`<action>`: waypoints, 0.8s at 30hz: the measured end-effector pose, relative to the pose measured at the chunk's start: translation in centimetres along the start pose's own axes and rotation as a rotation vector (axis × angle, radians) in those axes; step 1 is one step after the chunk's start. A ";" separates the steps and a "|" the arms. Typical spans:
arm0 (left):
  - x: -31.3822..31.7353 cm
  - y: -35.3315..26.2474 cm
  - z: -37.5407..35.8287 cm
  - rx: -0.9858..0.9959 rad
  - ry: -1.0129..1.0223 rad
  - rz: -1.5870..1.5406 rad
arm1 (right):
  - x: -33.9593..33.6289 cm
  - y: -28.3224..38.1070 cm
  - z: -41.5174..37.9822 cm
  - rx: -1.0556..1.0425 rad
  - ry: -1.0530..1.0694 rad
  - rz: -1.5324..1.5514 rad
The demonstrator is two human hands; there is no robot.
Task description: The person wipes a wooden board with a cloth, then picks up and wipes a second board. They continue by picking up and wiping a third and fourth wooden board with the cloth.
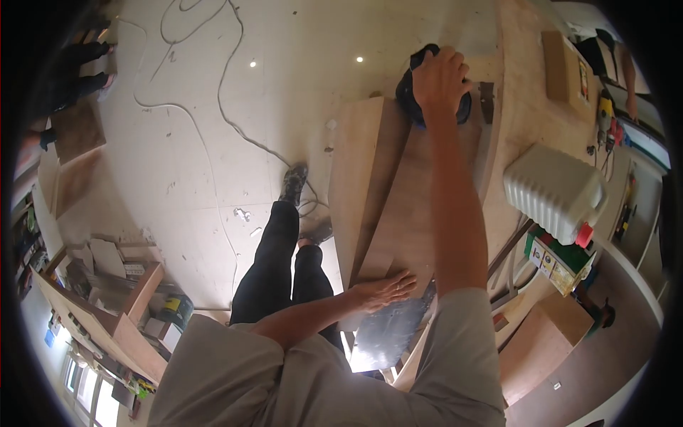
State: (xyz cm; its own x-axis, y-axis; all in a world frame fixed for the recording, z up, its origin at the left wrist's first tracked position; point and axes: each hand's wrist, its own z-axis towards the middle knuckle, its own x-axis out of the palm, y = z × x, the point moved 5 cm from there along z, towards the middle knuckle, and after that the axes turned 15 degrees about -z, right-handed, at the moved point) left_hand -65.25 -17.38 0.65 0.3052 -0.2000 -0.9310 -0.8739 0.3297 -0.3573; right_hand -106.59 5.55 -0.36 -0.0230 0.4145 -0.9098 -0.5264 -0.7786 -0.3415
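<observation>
My right hand, its arm stretched far forward, is wrapped over the top of a dark power tool. The tool has a hint of blue at its lower edge and sits at the far end of a long wooden panel; the hand and arm cover much of it, so its exact kind cannot be told. Close to my body, my left hand lies flat on the near end of that panel with its fingers stretched out. Beside the panel runs a paler board, and below my left hand is a dark shiny sheet.
A white plastic jerrycan with a red cap lies on the bench to the right, near a cardboard box. Cables trail over the floor. Other people stand at the left and right edges. Scrap wood fills the lower left.
</observation>
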 end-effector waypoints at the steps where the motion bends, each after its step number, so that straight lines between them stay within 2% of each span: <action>1: 0.0 0.0 0.0 0.008 -0.007 -0.008 | -0.3 0.1 0.7 -0.019 -0.064 -0.019; 4: 0.0 0.2 0.1 0.017 -0.006 -0.003 | -2.4 0.9 3.3 -0.232 -0.232 -0.071; 5: 0.3 0.2 0.1 0.019 -0.002 -0.002 | -4.2 0.7 4.1 -0.160 -0.321 -0.017; 8: 0.6 -0.8 0.6 0.011 -0.012 -0.027 | -10.3 -2.7 5.7 -0.063 -0.321 0.115; 9: 0.4 -0.7 0.4 -0.005 -0.022 -0.018 | -15.1 -4.0 3.9 0.086 -0.064 0.226; 12: 0.4 -0.4 0.2 -0.030 -0.015 -0.034 | -17.5 -9.0 -1.7 0.113 0.162 0.358; 13: 0.2 -0.3 0.1 -0.026 -0.012 -0.039 | -17.6 -10.0 -4.7 0.125 0.203 0.407; 15: 0.0 -0.1 0.2 -0.020 -0.012 -0.049 | -15.4 -10.9 -12.7 0.145 0.128 0.502; 16: 0.2 -0.2 0.4 -0.020 -0.014 -0.055 | -13.6 -10.8 -17.1 0.252 0.267 0.390; 18: 1.5 -0.9 0.7 -0.059 -0.065 -0.065 | -11.1 -9.4 -24.7 0.352 0.388 0.412; 19: 3.1 -1.7 0.8 -0.098 -0.113 -0.064 | -9.7 -8.2 -28.4 0.319 0.283 0.292; 20: 3.4 -1.7 0.8 -0.104 -0.148 -0.092 | -8.9 -7.1 -30.4 0.284 0.179 0.173; 23: 3.6 -1.4 0.8 -0.049 -0.228 -0.237 | -7.2 -5.9 -28.6 0.329 0.154 0.163; 24: 3.9 -2.3 0.8 -0.053 -0.172 -0.122 | -6.2 -6.0 -27.4 0.351 0.208 0.176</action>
State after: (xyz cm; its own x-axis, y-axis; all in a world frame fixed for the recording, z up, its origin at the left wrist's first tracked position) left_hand -61.80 -18.21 -2.24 0.4664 -0.0737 -0.8815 -0.8435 0.2630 -0.4683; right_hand -80.04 -5.26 0.85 0.0145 0.1588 -0.9872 -0.7874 -0.6067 -0.1092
